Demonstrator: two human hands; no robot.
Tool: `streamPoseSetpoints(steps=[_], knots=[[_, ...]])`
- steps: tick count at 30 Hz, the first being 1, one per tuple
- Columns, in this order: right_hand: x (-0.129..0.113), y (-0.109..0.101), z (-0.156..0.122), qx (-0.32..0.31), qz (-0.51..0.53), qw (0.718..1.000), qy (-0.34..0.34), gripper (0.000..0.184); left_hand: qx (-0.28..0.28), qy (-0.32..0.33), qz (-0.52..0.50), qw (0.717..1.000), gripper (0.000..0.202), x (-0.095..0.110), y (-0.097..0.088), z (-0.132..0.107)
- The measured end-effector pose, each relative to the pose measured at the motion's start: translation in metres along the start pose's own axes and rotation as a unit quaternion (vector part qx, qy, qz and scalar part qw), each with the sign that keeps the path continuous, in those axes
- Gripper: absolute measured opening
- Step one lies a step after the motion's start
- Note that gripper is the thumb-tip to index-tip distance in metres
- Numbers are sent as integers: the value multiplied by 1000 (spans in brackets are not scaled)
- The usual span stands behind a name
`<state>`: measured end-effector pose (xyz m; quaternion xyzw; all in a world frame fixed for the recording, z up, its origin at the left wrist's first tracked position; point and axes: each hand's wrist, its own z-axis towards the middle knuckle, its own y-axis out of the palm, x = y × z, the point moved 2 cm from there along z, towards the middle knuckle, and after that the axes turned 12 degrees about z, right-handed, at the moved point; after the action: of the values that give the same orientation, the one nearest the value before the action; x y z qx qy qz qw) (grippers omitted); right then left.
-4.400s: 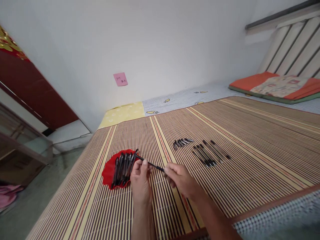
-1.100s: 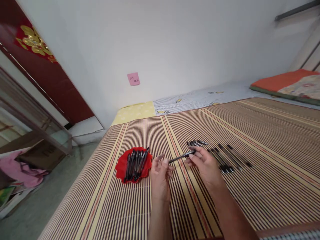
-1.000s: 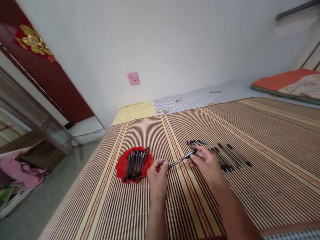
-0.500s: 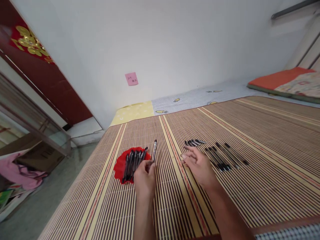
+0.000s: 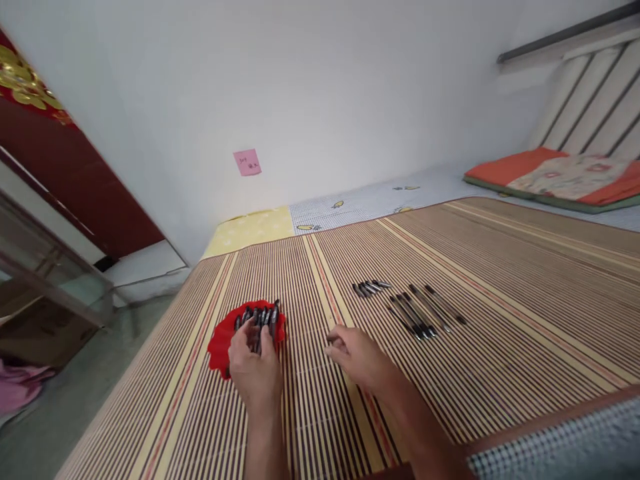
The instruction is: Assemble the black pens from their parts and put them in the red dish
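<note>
My left hand point(image 5: 257, 367) rests over the red scalloped dish point(image 5: 219, 345), thumb and fingers apart around the dark pens point(image 5: 273, 319) bunched inside. The hand covers the lower part of the bunch. To its right, above the striped mat, my right hand point(image 5: 356, 353) has its fingers curled together. A small dark spot shows at the fingertips, too small to name. Beyond this hand lie several short black-and-silver pieces point(image 5: 369, 287), perhaps pen caps. Several long slim pens point(image 5: 415, 317) lie slanted side by side farther right.
A striped bamboo mat point(image 5: 320, 413) covers the bed up to the white wall point(image 5: 350, 100). An orange folded cloth point(image 5: 515, 167) lies at the far right. On the wall is a pink note point(image 5: 247, 163). A cardboard box point(image 5: 45, 327) stands on the floor at left.
The pen that stood up from my left hand no longer shows there; that hand has moved left over the dish. My right hand has drawn back towards me, its fingers more curled. The view has shifted right.
</note>
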<state>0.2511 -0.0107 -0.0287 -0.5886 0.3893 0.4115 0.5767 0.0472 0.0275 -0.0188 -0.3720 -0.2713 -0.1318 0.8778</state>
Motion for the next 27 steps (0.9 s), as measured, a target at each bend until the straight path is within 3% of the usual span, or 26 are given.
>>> streamPoseSetpoints(steps=[6,11,19,24,27], knots=[[-2,4,1,-11,-53,999,1,24,-156,57,144,975,24,-6,13,0],[-1,0,1,8,-80,997,6,24,-211,54,195,956,26,-16,18,2],[6,-9,0,41,-89,995,-8,19,-163,81,165,969,28,-24,27,5],[21,-48,-2,146,-208,966,44,16,-175,118,153,965,28,-26,33,3],[35,-78,-8,201,-247,943,93,19,-133,111,152,973,33,-23,29,3]])
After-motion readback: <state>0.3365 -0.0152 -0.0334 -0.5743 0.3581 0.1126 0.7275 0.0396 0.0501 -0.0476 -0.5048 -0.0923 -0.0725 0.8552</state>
